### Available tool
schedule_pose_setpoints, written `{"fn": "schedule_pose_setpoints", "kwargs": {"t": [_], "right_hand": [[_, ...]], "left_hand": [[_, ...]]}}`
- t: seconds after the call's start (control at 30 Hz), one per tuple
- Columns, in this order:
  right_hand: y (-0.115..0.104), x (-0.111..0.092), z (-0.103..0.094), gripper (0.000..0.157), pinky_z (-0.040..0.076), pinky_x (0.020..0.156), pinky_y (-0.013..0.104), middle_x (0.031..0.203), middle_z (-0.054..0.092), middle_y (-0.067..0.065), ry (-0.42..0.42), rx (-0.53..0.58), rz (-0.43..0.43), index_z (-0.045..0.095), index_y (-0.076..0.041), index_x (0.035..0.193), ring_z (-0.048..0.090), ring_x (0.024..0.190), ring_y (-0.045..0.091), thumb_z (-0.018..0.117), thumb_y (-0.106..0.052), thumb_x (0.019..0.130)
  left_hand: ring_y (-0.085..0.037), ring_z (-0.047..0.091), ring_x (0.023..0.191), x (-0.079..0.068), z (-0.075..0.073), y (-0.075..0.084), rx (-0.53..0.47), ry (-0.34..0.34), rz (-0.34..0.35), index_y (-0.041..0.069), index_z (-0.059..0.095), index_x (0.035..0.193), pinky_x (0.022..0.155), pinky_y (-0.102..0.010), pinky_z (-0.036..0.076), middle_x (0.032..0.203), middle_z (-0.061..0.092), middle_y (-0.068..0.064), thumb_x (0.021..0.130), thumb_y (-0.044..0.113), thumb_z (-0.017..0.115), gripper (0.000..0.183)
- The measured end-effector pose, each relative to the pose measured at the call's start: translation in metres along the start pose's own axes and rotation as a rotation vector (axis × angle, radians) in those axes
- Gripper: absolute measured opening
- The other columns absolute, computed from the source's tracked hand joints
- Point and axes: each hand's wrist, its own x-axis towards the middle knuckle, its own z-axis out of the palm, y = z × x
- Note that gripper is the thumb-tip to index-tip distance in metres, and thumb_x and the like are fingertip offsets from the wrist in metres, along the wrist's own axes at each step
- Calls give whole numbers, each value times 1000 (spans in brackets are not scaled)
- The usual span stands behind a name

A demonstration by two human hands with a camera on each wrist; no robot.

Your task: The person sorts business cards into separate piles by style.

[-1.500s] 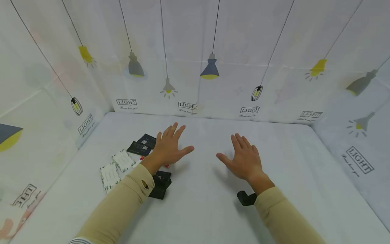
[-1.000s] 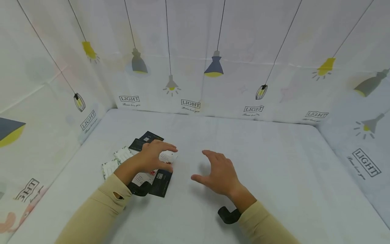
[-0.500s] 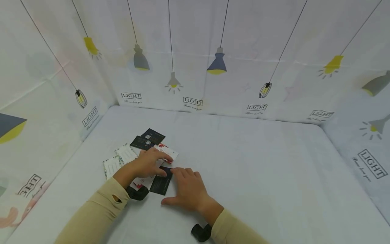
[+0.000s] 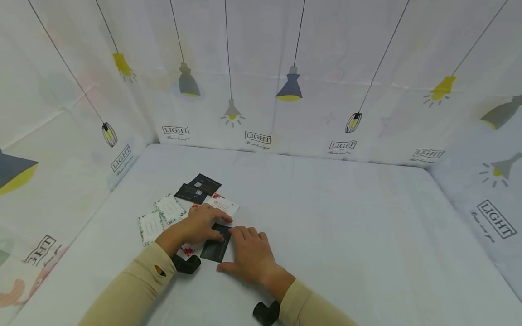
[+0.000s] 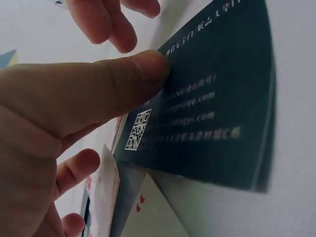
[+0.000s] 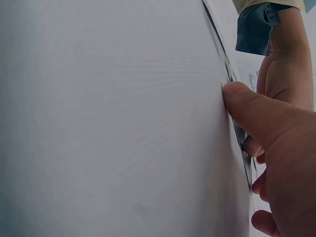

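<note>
The left hand [image 4: 197, 224], fingers parted, is resting its thumb on the black card [image 4: 214, 250] in the frame's lower left-centre while the loosely spread right hand [image 4: 253, 253] is lying at its right edge, seemingly setting up a hold; securing it would call for pinching. Unlike a second ago, the right hand is no longer standing apart.

Behind your white, round-cornered worktop [image 4: 346, 235] hangs a creased, pale printed sheet [image 4: 338, 59]. On it you see a navy-and-yellow conical pendant lamp [image 4: 289, 88], centre; a yellow lamp with grey rays [image 4: 442, 89], right; boxed black "LIGHT" lettering [image 4: 258, 138], below; a faded coral-pink shape [image 4: 14, 290], lower left.
</note>
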Motion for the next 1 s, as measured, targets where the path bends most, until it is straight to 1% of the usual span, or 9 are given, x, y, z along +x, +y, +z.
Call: {"fn": "schedule_pose_setpoints", "kwargs": {"t": [0.2,0.33,0.6,0.73,1.0], "right_hand": [[-4,1,1,90,41,90,44,134,56,2,11,-3,-11,52,-11,136,52,118,22,74,-72,73],[-9,2,1,93,41,91,45,134,55,3,2,-23,-18,51,-11,137,52,119,24,72,-75,73],[-10,6,6,87,42,93,47,135,56,4,-11,-38,39,52,-10,139,52,119,25,71,-70,79],[-10,7,7,85,43,93,47,135,56,5,-2,-34,42,52,-10,139,53,119,25,71,-68,80],[-9,7,4,81,43,92,46,133,57,5,1,-27,51,53,-10,136,53,117,25,73,-65,80]], "left_hand": [[-26,46,122,0,2,0,-6,2,-8,26,70,123,97,-61,24,122,65,11,81,28,84,44],[-26,46,121,-1,2,1,-18,2,-13,25,70,124,96,-60,25,121,65,10,82,27,83,44],[-26,47,121,-4,3,1,-10,9,-6,24,70,124,95,-60,27,120,66,9,83,27,82,43],[-25,46,122,-5,3,1,-6,5,-17,26,69,124,98,-60,26,120,65,10,83,27,82,43],[-23,46,120,-7,2,3,3,17,-20,26,70,125,97,-59,26,123,63,9,84,28,82,43]]}}
